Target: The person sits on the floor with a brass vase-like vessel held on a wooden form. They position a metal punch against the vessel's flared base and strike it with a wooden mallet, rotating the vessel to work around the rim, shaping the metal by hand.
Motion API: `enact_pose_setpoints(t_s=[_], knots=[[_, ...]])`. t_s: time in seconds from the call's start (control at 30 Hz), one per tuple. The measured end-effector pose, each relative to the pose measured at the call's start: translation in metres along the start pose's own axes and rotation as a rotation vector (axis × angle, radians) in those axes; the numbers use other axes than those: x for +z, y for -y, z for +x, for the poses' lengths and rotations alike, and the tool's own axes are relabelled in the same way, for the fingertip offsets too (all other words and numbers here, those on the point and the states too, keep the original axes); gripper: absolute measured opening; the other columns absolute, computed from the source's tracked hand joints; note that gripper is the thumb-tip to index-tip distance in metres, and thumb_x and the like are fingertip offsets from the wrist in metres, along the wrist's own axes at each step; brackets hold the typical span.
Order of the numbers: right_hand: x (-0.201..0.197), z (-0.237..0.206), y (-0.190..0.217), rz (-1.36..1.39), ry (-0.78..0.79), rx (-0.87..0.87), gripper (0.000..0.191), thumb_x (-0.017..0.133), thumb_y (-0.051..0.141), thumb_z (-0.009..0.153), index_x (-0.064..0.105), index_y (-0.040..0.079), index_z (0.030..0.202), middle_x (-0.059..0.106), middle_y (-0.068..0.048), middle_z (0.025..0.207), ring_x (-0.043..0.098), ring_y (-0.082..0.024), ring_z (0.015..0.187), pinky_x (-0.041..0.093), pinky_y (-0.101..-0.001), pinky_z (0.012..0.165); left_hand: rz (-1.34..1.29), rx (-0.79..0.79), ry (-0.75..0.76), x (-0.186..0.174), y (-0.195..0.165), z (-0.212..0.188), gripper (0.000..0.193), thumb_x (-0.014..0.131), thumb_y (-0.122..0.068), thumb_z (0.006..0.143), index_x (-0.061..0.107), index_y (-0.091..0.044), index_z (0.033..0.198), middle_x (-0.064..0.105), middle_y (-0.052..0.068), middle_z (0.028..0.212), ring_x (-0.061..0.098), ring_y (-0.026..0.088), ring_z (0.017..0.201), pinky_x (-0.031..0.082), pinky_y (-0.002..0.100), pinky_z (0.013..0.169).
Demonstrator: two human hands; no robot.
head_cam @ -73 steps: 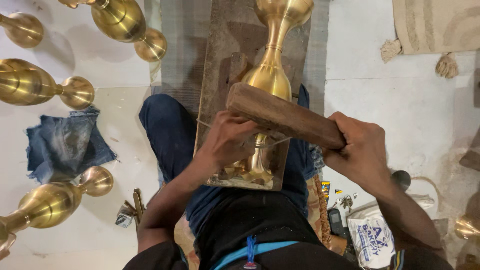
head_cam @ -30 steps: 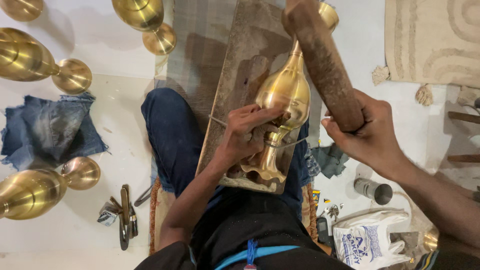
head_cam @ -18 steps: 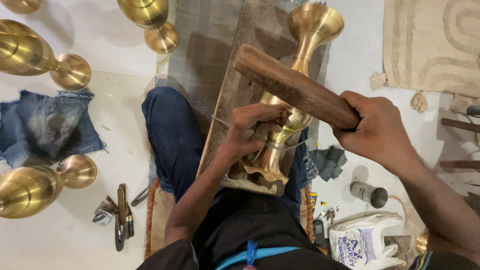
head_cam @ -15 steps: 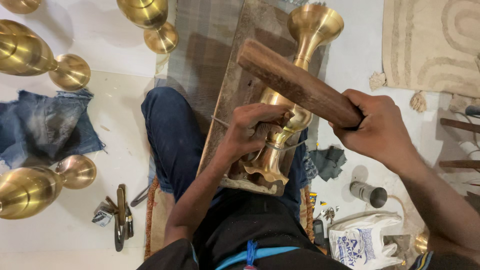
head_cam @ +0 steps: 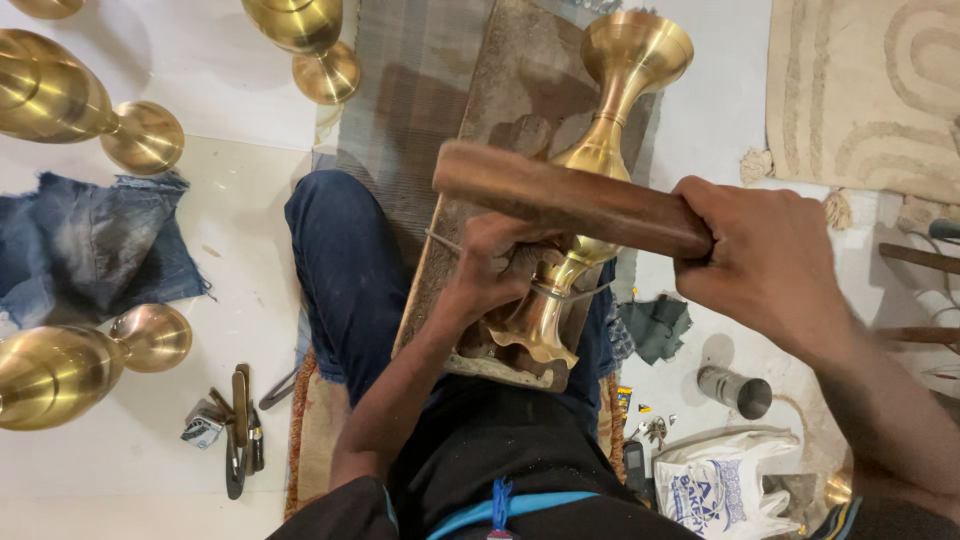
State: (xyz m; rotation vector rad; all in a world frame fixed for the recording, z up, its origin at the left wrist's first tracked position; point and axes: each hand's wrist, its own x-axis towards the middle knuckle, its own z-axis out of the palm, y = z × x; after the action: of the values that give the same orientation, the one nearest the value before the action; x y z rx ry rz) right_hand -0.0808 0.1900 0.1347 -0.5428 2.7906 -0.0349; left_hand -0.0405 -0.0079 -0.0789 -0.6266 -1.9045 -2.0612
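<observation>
A tall brass vase (head_cam: 612, 120) lies along a worn wooden board (head_cam: 500, 150) that rests across my lap. My left hand (head_cam: 495, 270) grips the vase near its flared lower end and appears to hold a thin metal tool against it. My right hand (head_cam: 765, 265) is wrapped around one end of a thick brown wooden stick (head_cam: 565, 197), held level just above the vase's waist. The stick hides part of the vase's body.
Several other brass vases lie on the white floor: two at upper left (head_cam: 70, 105), one at top (head_cam: 305, 40), one at lower left (head_cam: 80, 360). A blue denim rag (head_cam: 90, 245), metal hand tools (head_cam: 235, 425), a small metal cup (head_cam: 738, 388), a white plastic bag (head_cam: 715, 485) and a beige rug (head_cam: 870, 90) surround me.
The wooden stick was raised upright a second ago, then swung down; it now lies lower and nearly level over the vase. My left hand has kept its grip.
</observation>
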Motion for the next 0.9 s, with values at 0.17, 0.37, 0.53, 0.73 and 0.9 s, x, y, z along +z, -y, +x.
enact_pose_setpoints(t_s=[0.17, 0.37, 0.53, 0.73, 0.9], knots=[[0.009, -0.003, -0.005, 0.239, 0.012, 0.083, 0.028, 0.072, 0.016, 0.067, 0.067, 0.008, 0.094, 0.065, -0.018, 0.069, 0.064, -0.038, 0.063, 0.048, -0.0437, 0.060, -0.096, 0.007, 0.010, -0.005, -0.003, 0.000, 0.052, 0.057, 0.018, 0.073, 0.067, 0.004, 0.122, 0.072, 0.015, 0.117, 0.076, 0.024, 0.105, 0.067, 0.033, 0.095], [0.008, -0.004, -0.009, 0.268, -0.004, 0.065, 0.034, 0.071, 0.014, 0.065, 0.069, 0.010, 0.098, 0.066, -0.015, 0.068, 0.066, -0.032, 0.060, 0.049, -0.0404, 0.059, -0.120, -0.009, 0.067, -0.012, -0.013, 0.011, 0.056, 0.049, 0.022, 0.073, 0.070, 0.002, 0.120, 0.073, 0.016, 0.116, 0.077, 0.021, 0.101, 0.068, 0.031, 0.089], [0.001, -0.005, -0.006, 0.321, -0.030, 0.027, 0.033, 0.070, 0.015, 0.068, 0.068, 0.009, 0.100, 0.067, -0.013, 0.068, 0.065, -0.027, 0.061, 0.049, -0.0375, 0.058, -0.102, 0.026, 0.073, -0.009, 0.000, 0.008, 0.050, 0.060, 0.018, 0.077, 0.072, -0.001, 0.122, 0.076, 0.011, 0.111, 0.074, 0.017, 0.096, 0.068, 0.029, 0.084], [-0.007, -0.005, 0.005, -0.124, -0.020, -0.064, 0.024, 0.073, 0.012, 0.067, 0.065, 0.008, 0.089, 0.066, -0.012, 0.069, 0.065, -0.034, 0.063, 0.047, -0.0444, 0.059, -0.100, -0.146, 0.004, 0.000, 0.018, -0.007, 0.031, 0.065, 0.011, 0.084, 0.067, 0.001, 0.113, 0.075, 0.008, 0.100, 0.073, 0.013, 0.085, 0.067, 0.027, 0.079], [-0.014, 0.002, 0.007, 0.068, 0.032, -0.027, 0.024, 0.073, 0.016, 0.069, 0.061, 0.007, 0.088, 0.062, -0.012, 0.060, 0.060, -0.030, 0.057, 0.045, -0.0438, 0.052, -0.229, -0.045, -0.031, -0.001, 0.014, -0.002, 0.034, 0.056, 0.011, 0.086, 0.071, 0.001, 0.115, 0.077, 0.011, 0.110, 0.080, 0.018, 0.096, 0.069, 0.031, 0.090]])
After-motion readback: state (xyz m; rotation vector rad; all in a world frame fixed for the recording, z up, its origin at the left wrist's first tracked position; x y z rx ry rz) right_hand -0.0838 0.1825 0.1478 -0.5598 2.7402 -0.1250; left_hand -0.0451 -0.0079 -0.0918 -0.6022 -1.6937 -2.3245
